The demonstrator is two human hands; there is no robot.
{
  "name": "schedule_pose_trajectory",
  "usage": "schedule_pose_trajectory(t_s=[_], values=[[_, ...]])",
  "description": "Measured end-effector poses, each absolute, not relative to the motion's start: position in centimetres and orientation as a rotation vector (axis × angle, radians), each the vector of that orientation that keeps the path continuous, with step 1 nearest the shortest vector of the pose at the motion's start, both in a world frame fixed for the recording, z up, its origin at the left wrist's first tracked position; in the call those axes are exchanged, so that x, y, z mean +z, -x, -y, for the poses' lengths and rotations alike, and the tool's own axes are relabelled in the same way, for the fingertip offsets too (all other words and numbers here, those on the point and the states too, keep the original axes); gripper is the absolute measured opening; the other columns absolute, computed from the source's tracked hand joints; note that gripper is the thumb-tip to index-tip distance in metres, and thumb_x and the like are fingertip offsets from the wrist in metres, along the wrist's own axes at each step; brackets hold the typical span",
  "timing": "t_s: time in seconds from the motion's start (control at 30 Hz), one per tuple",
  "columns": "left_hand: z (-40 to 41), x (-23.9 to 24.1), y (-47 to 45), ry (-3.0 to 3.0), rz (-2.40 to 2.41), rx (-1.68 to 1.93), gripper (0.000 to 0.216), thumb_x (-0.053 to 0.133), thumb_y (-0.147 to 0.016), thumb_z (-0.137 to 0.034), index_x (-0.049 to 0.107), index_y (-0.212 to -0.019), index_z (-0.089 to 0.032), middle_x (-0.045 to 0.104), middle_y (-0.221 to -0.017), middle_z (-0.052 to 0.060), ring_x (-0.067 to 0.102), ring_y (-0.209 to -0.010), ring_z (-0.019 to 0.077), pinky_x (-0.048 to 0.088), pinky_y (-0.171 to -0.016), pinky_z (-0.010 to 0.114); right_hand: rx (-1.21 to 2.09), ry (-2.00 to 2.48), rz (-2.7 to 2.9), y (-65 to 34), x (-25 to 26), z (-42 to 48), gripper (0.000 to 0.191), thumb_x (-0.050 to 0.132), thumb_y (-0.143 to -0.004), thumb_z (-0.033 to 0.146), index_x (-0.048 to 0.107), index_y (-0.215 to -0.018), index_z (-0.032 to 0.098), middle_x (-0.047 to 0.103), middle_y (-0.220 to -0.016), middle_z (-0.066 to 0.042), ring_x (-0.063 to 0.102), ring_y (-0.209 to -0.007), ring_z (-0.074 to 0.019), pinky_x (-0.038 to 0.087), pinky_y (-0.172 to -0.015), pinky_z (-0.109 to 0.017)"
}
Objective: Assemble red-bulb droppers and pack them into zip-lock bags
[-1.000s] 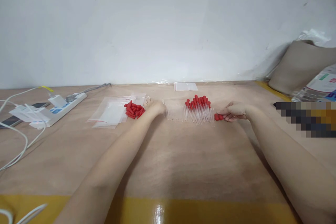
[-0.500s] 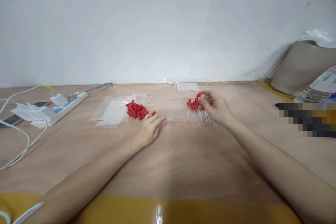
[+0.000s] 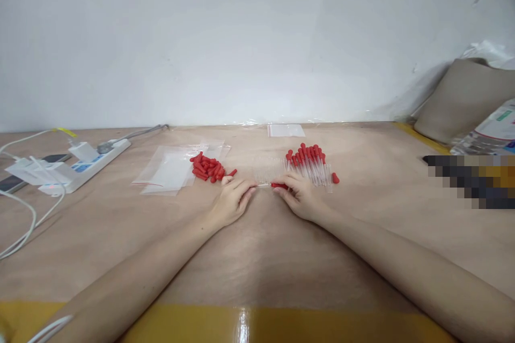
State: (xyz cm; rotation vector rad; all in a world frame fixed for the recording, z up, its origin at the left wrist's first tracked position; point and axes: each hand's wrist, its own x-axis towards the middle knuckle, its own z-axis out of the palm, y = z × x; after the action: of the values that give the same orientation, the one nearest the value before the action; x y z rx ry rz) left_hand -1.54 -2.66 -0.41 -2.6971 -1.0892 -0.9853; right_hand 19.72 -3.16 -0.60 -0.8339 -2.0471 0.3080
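Left hand (image 3: pixel 232 201): clear tube (image 3: pixel 263 186), pinched. Right hand (image 3: pixel 301 194), shifted inward from the capped tubes (image 3: pixel 309 165) (one loose bulb (image 3: pixel 335 178) lying beside them): red bulb (image 3: pixel 278 186), pinched. Both are held nearly end to end above the tabletop (image 3: pixel 249 257), seemingly being aligned.

On my feed, a power strip (image 3: pixel 105 158) sits at the left of the table (image 3: pixel 249 268), with some bags (image 3: pixel 167 169) to its right. A pile of caps (image 3: pixel 206 166) lies at the bags' right end. Farther right I have the capped tubes (image 3: pixel 310 169), then a loose cap (image 3: pixel 335 178). Behind the tubes, a single bag (image 3: pixel 286 130) lies near the wall (image 3: pixel 241 37); a bottle (image 3: pixel 494 131) stands far right.
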Motion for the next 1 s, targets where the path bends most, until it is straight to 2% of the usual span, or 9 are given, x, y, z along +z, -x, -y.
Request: schedule_pose_trajectory(t_s=[0.3,0.57,0.8,1.0], values=[[2.4,-0.8,1.7,2.709,1.045,-0.977,0.02,0.042,-0.087,-0.02,0.058,-0.1,-0.019,0.066,-0.086,0.002,0.057,-0.071,0.012,0.029,-0.072,0.031,0.371,0.773,2.06,-19.7,-0.8,3.0,0.017,0.047,-0.084,0.019,0.06,-0.096,0.018,0.061,-0.085,-0.005,0.055,-0.078,-0.013,0.045,-0.069,-0.026],[2.3,-0.8,1.8,2.726,0.886,-1.002,0.026,0.04,-0.086,-0.013,0.058,-0.102,-0.019,0.066,-0.078,0.002,0.057,-0.068,0.0114,0.031,-0.068,0.029,0.403,0.722,2.084,-19.8,-1.4,2.7,0.015,0.051,-0.083,0.023,0.062,-0.093,0.021,0.066,-0.083,-0.002,0.059,-0.075,-0.0124,0.046,-0.068,-0.025],[2.2,-1.4,1.8,2.683,0.788,-0.958,0.036,0.036,-0.078,-0.002,0.057,-0.102,-0.019,0.065,-0.075,0.002,0.056,-0.065,0.0118,0.03,-0.066,0.029,0.279,0.665,2.123,-19.7,-0.7,3.2,0.012,0.049,-0.084,0.02,0.06,-0.086,0.017,0.063,-0.076,-0.004,0.056,-0.07,-0.0122,0.046,-0.064,-0.024],[2.2,-1.4,1.7,2.631,0.697,-0.939,0.032,0.038,-0.079,-0.004,0.057,-0.101,-0.017,0.065,-0.075,0.002,0.056,-0.061,0.0113,0.029,-0.063,0.029,0.165,0.632,2.17,-19.8,-1.0,3.2,0.011,0.05,-0.084,0.023,0.058,-0.085,0.017,0.062,-0.074,-0.004,0.054,-0.067,-0.0127,0.045,-0.063,-0.025]])
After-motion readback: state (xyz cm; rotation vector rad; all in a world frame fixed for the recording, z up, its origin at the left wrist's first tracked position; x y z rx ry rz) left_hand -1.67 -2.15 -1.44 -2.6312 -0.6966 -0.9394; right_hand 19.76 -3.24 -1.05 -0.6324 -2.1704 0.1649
